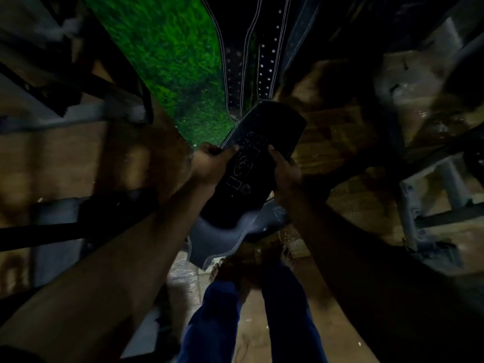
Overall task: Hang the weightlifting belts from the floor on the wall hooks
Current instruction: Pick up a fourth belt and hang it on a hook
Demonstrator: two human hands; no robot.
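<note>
I hold a wide black weightlifting belt [258, 155] with pale printed markings in front of me, in dim light. My left hand [209, 165] grips its left edge and my right hand [284, 170] grips its right edge. Its lower part [222, 239], grey with white stitching, curls down towards my feet. Beyond it, several dark belts [251, 53] with white stitching and rows of holes hang down against a green turf-covered wall [167, 56]. The hooks themselves are out of sight.
Dark metal gym frames [65, 87] stand at my left, and more grey frames [424, 200] stand at my right. The floor [340, 137] is brown and wood-patterned. My bare feet [251, 265] and blue trousers show below the belt.
</note>
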